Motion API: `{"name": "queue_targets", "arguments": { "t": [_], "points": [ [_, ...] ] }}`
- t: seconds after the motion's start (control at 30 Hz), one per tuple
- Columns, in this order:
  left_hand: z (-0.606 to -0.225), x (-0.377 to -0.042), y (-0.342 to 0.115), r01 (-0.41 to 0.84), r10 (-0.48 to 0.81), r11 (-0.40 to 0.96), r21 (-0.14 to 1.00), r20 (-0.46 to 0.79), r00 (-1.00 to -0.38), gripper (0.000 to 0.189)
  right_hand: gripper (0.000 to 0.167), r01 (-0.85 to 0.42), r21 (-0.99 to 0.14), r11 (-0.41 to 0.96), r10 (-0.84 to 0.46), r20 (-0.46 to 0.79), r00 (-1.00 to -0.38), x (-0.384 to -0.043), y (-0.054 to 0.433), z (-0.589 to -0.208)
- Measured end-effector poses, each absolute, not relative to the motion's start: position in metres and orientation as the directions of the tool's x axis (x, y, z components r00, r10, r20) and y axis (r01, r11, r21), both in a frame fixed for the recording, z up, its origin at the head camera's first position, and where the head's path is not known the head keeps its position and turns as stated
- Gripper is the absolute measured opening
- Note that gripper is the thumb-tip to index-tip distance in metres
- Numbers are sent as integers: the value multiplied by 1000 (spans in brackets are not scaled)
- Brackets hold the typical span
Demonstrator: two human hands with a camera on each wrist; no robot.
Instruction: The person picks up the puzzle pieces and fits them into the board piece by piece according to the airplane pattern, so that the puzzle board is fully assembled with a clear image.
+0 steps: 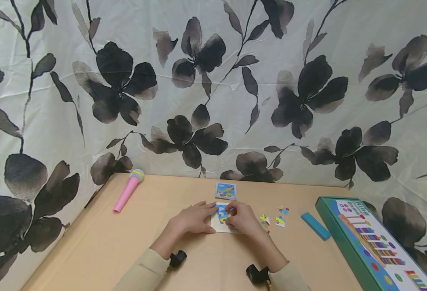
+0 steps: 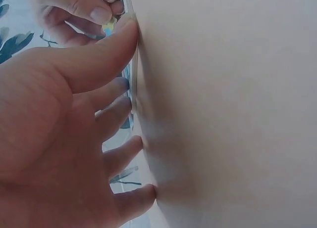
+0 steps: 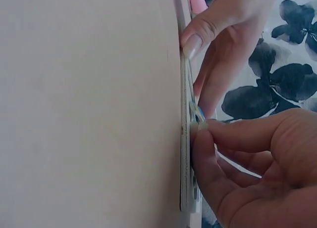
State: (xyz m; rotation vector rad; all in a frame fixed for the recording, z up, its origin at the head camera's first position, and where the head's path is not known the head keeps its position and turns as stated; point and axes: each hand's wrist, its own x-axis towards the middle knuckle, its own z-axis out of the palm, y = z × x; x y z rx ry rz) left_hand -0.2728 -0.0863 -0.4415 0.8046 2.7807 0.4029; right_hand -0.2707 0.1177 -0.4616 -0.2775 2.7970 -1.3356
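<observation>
A small puzzle board (image 1: 223, 231) with a white border and a blue and yellow picture lies on the table between the hands. My left hand (image 1: 196, 218) rests at the board's left side, fingers spread and thumb at its near edge. Over the right part of the board, my right hand (image 1: 243, 218) pinches a small puzzle piece (image 3: 198, 113) between thumb and index finger. This piece is tilted, with its lower edge close to the board. To the right lie several loose puzzle pieces (image 1: 280, 221).
Behind the board is a square picture card (image 1: 226, 191) with a yellow and blue picture. A pink toy microphone (image 1: 127, 194) lies at the back left. On the right are a blue bar (image 1: 315, 226) and a large green-edged box (image 1: 380, 250). Floral cloth (image 1: 249, 121) hangs behind the table.
</observation>
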Motion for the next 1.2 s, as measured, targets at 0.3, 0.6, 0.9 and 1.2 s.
{"name": "queue_targets", "arguments": {
  "t": [0.3, 0.6, 0.9, 1.2],
  "points": [
    [-441, -271, -87, 487, 552, 806, 337, -131, -824, 74, 20, -194, -725, 661, -188, 90, -978, -268, 110, -458],
    [-439, -272, -88, 495, 563, 796, 347, -127, -817, 74, 15, -172, -734, 658, -191, 58, -980, -268, 107, -459],
    [-439, -273, -89, 480, 557, 786, 390, -111, -823, 73, 13, -215, -691, 690, -206, 97, -974, -274, 102, -460],
    [-438, -274, -86, 483, 558, 784, 389, -102, -823, 73, 11, -207, -667, 715, -193, 96, -976, -278, 104, -463]
  ]
}}
